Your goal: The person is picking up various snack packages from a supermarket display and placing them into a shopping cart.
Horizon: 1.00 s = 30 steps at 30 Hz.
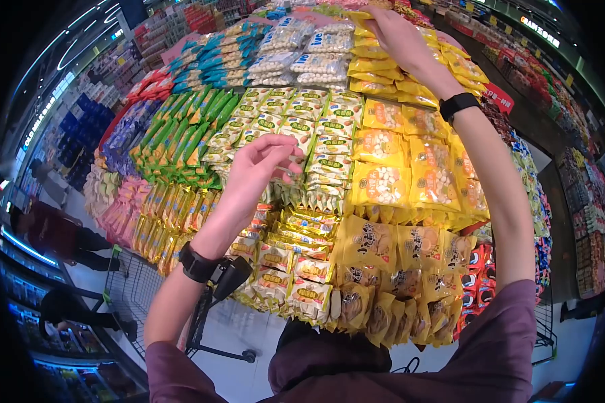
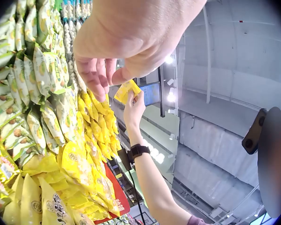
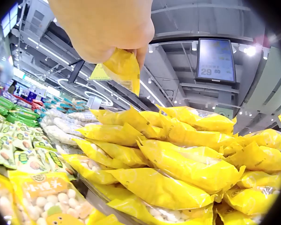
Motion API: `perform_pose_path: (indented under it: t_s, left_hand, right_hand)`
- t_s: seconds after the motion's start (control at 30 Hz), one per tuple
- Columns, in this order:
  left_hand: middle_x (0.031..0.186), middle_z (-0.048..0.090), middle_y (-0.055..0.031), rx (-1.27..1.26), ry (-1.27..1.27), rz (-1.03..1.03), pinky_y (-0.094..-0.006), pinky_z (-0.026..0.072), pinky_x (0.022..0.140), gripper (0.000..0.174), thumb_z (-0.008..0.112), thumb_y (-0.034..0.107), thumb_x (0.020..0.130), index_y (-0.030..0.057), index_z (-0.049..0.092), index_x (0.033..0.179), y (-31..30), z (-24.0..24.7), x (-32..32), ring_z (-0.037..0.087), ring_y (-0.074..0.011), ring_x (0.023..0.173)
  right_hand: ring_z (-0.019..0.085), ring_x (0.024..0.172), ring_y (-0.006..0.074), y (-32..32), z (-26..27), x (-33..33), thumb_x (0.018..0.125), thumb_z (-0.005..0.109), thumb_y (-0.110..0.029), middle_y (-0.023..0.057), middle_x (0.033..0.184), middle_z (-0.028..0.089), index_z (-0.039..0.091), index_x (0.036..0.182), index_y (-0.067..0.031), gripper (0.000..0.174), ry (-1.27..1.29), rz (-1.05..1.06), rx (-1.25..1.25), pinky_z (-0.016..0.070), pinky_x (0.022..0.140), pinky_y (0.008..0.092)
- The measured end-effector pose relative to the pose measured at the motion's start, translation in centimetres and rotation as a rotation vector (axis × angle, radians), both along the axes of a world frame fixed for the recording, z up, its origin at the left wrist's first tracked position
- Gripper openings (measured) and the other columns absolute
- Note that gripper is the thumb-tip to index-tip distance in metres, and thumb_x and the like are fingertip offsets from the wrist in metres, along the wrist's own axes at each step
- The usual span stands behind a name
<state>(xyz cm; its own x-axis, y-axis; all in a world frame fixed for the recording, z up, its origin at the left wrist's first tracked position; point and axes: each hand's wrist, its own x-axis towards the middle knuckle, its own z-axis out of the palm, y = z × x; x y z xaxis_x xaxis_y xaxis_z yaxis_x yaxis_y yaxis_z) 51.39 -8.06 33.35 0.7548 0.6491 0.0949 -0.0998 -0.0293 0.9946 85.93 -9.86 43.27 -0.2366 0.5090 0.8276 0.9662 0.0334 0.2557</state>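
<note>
"Where do we see the yellow packet (image 3: 124, 70)?"

"In our right hand (image 1: 400, 39), raised above the heap of yellow bags (image 3: 178, 154). We pinch it between thumb and fingers, and part of it sticks out below the hand. Perhaps we hold it so lightly to spare the contents from crushing."

"And our left hand (image 1: 263, 168)?"

"Its fingers are loosely bent and grip nothing. It hangs in front of the white-and-green packets (image 1: 329, 144), apart from them, probably just clear of the reaching arm."

"Why do the yellow bags lie flat and overlapping?"

"We'd guess it steadies soft packaging in layers. Nearer to us, the bags of round white pieces (image 1: 382, 178) turn their printed fronts our way, likely so that we can see what's inside."

"And that price screen (image 3: 216, 61)?"

"It hangs overhead, presumably so that we can read it over the goods; we make out 29 80."
</note>
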Motion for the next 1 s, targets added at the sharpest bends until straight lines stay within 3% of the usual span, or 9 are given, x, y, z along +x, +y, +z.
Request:
perform_pose_path:
  t_s: [0.07, 0.17, 0.27, 0.43, 0.53, 0.6, 0.67, 0.77, 1.0]
  left_hand:
    - [0.104, 0.066, -0.0086, -0.026, -0.045, 0.023, -0.0254, 0.048, 0.071, 0.027, 0.056, 0.017, 0.094, 0.0009, 0.058, 0.115, -0.2, 0.1, -0.4, 0.065, -0.0136, 0.085]
    - [0.112, 0.065, -0.011, -0.054, -0.073, 0.05, -0.0267, 0.0504, 0.076, 0.033, 0.054, 0.019, 0.096, -0.0002, 0.054, 0.123, -1.5, 0.3, -0.7, 0.066, -0.0167, 0.092]
    - [0.117, 0.063, -0.0126, -0.138, -0.132, 0.043, -0.0294, 0.0518, 0.082, 0.037, 0.051, 0.022, 0.098, 0.0003, 0.049, 0.128, -3.6, 0.3, -0.5, 0.063, -0.0184, 0.102]
    - [0.121, 0.06, -0.0099, -0.319, -0.225, -0.066, -0.0343, 0.0518, 0.088, 0.038, 0.052, 0.025, 0.098, 0.0015, 0.048, 0.128, -7.1, -0.6, 0.3, 0.059, -0.0159, 0.11]
    - [0.112, 0.064, -0.005, -0.328, -0.195, -0.11, -0.0305, 0.0518, 0.085, 0.034, 0.057, 0.021, 0.096, 0.0018, 0.052, 0.124, -9.1, -0.7, 0.1, 0.062, -0.0104, 0.102]
    - [0.109, 0.066, -0.0045, -0.347, -0.162, -0.112, -0.0248, 0.0515, 0.08, 0.033, 0.06, 0.019, 0.094, 0.0024, 0.054, 0.122, -9.8, -1.3, -0.2, 0.064, -0.0086, 0.093]
    - [0.107, 0.067, -0.0047, -0.344, -0.135, -0.093, -0.0237, 0.0518, 0.077, 0.031, 0.062, 0.016, 0.093, 0.0015, 0.056, 0.12, -10.2, -1.6, -0.8, 0.065, -0.0079, 0.09]
    - [0.105, 0.068, -0.0052, -0.32, -0.129, -0.09, -0.0234, 0.0523, 0.072, 0.031, 0.062, 0.016, 0.093, -0.0006, 0.056, 0.118, -10.3, -2.4, -1.8, 0.065, -0.0075, 0.088]
    - [0.097, 0.068, -0.0036, -0.366, -0.065, -0.009, -0.0241, 0.0518, 0.072, 0.027, 0.065, 0.019, 0.091, 0.0009, 0.059, 0.11, -10.5, -2.3, -4.4, 0.065, -0.0075, 0.083]
  right_hand:
    - [0.058, 0.095, 0.0402, -1.8, 0.6, -2.8, 0.091, 0.051, -0.007, 0.0245, 0.1, 0.06, 0.05, 0.115, 0.0012, 0.026, 0.126, 0.113, -0.031, 0.0479, 0.082, 0.0443]
    - [0.063, 0.09, 0.0273, -3.0, -0.3, -4.7, 0.096, 0.054, -0.026, 0.0131, 0.1, 0.066, 0.051, 0.121, -0.0035, 0.034, 0.33, 0.003, -0.152, 0.0489, 0.076, 0.0345]
    - [0.066, 0.083, 0.0153, -6.1, -1.4, -9.1, 0.095, 0.054, -0.019, 0.0086, 0.087, 0.067, 0.052, 0.115, -0.0024, 0.026, 0.759, 0.352, -0.39, 0.0506, 0.073, 0.0302]
    - [0.059, 0.082, 0.0066, -11.5, -4.3, -14.8, 0.098, 0.053, -0.026, 0.006, 0.092, 0.068, 0.055, 0.107, 0.0008, 0.028, 1.197, 0.498, -0.742, 0.0469, 0.071, 0.0258]
    - [0.057, 0.079, 0.0057, -14.1, -6.4, -17.1, 0.098, 0.054, -0.026, 0.0045, 0.089, 0.066, 0.054, 0.106, 0.0012, 0.029, 1.384, 0.576, -0.87, 0.0455, 0.068, 0.025]
    - [0.058, 0.089, 0.0072, -15.5, -7.0, -17.8, 0.097, 0.055, -0.026, 0.0052, 0.094, 0.065, 0.051, 0.112, 0.0025, 0.032, 1.321, 0.407, -0.936, 0.0468, 0.075, 0.0246]
    - [0.056, 0.083, 0.0078, -15.9, -8.6, -18.6, 0.094, 0.061, -0.025, 0.0044, 0.094, 0.062, 0.049, 0.114, 0.0011, 0.035, 1.498, 0.61, -0.839, 0.0457, 0.074, 0.0238]
    - [0.056, 0.081, 0.009, -16.4, -9.4, -18.7, 0.09, 0.067, -0.024, 0.0052, 0.095, 0.061, 0.048, 0.117, 0.0006, 0.042, 1.31, 0.627, -0.851, 0.0469, 0.074, 0.0249]
    - [0.06, 0.083, 0.0163, -16.9, -8.3, -20.6, 0.084, 0.072, -0.019, 0.0094, 0.094, 0.061, 0.048, 0.12, -0.0012, 0.046, 1.03, 0.291, -0.729, 0.0506, 0.068, 0.0288]
